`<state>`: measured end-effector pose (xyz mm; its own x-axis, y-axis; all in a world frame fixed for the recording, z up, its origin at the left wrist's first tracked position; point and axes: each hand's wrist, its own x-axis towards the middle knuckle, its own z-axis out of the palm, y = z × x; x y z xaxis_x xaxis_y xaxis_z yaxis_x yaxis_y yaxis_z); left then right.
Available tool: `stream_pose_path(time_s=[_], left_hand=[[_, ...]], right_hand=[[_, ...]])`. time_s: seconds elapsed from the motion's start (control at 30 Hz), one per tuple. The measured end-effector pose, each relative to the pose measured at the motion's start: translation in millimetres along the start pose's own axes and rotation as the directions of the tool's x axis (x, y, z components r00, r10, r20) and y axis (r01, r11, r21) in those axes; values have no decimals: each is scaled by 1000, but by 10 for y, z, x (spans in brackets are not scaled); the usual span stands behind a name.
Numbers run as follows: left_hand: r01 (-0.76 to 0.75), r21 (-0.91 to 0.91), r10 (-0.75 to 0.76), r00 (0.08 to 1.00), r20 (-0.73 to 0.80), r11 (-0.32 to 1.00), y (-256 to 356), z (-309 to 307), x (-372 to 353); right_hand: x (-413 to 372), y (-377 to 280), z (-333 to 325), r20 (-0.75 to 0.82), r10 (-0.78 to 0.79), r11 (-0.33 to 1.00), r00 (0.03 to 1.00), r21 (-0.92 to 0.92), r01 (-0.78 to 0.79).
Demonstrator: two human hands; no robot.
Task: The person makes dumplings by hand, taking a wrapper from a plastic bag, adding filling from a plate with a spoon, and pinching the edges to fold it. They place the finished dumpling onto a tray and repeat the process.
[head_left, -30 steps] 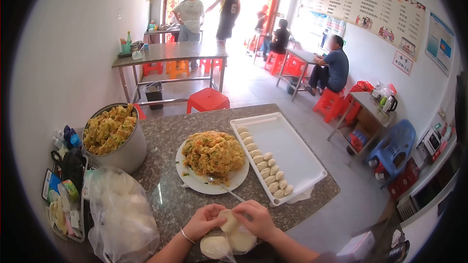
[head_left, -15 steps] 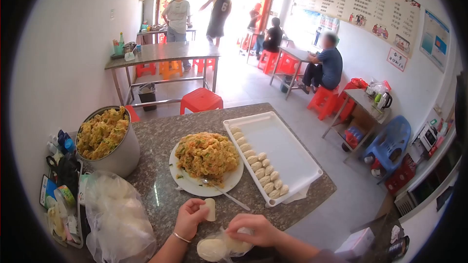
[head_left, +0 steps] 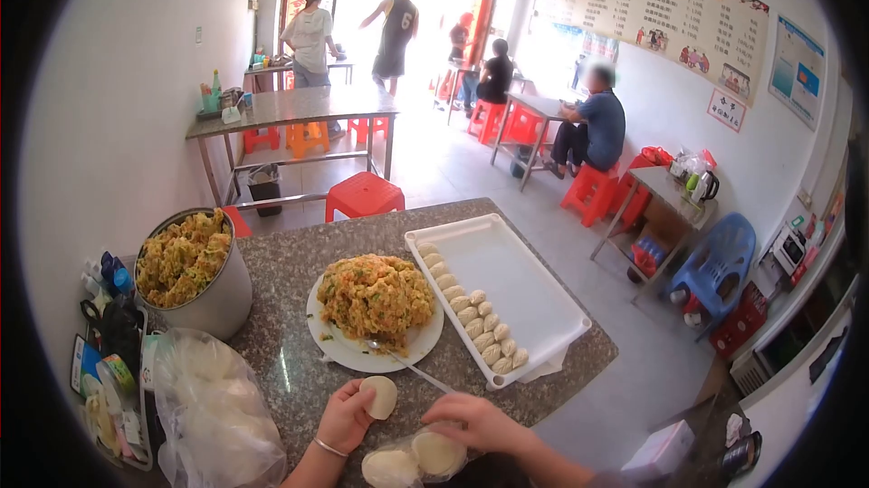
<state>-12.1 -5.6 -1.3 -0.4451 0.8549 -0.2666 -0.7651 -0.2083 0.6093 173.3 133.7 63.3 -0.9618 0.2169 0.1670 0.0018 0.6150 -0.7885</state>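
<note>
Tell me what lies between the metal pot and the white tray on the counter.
In the head view, a white plate heaped with a yellowish mixture lies between the metal pot and the white tray. Speckled countertop shows on the pot's side.

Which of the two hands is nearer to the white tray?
Right. The right hand is just short of the near end of the white tray, not touching it; the left hand, holding a round wrapper, is farther to the left.

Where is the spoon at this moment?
In the head view's lower middle, the spoon lies across the white plate's near right rim, its handle end near the right hand.
</note>
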Motion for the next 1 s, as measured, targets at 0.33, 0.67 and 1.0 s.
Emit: stream_pose_path(time_s=[0.33, 0.67, 1.0], left_hand=[[26, -77, -23, 999, 42, 997, 14, -34, -34], [38, -95, -41, 999, -22, 995, -14, -58, 26], [30, -101, -30, 1000, 3, 994, -12, -63, 32]], right_hand=[[386, 201, 29, -299, 75, 959, 951, -239, -151], [572, 353, 245, -267, 118, 963, 956, -203, -175], [450, 350, 391, -160, 214, 954, 964, -177, -242]])
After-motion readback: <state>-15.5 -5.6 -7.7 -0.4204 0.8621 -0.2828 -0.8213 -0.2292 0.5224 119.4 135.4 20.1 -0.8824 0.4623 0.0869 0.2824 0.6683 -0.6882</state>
